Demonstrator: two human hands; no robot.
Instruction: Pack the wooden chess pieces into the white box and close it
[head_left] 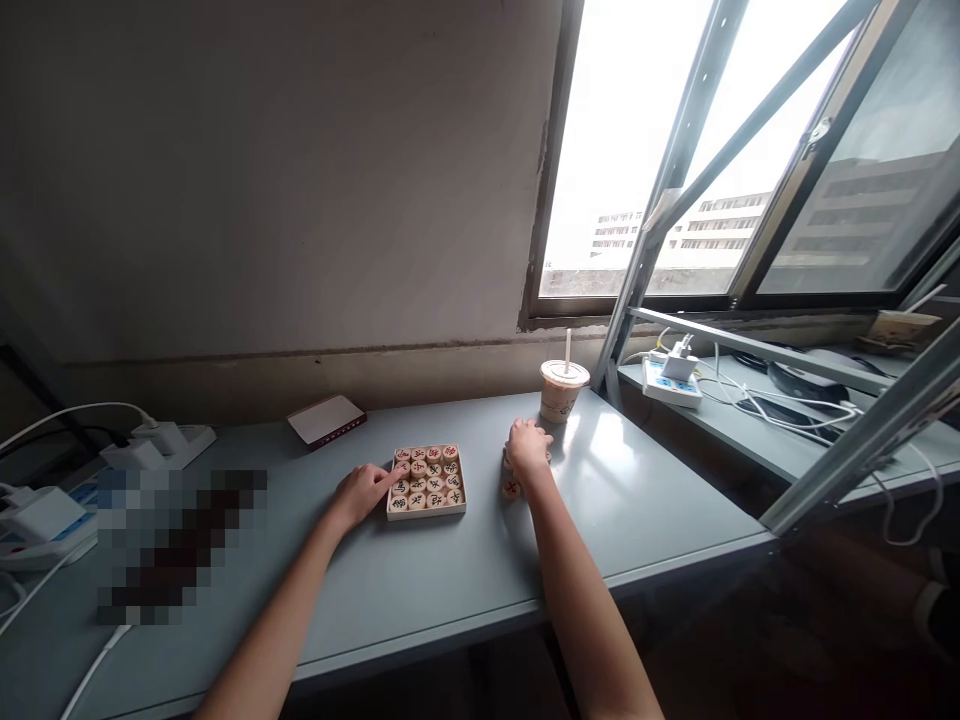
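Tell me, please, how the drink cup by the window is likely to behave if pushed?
The cup is tall, narrowing to its base, so a push near the lid would probably tip it. It looks filled, so likely fairly heavy. The smooth table may let it slide if pushed low.

Daylight floods in through the blown-out window (637, 140), glare on the bench (622, 450) just right of the right grip (527, 452); wall (262, 180) dim, frame edges bowed.
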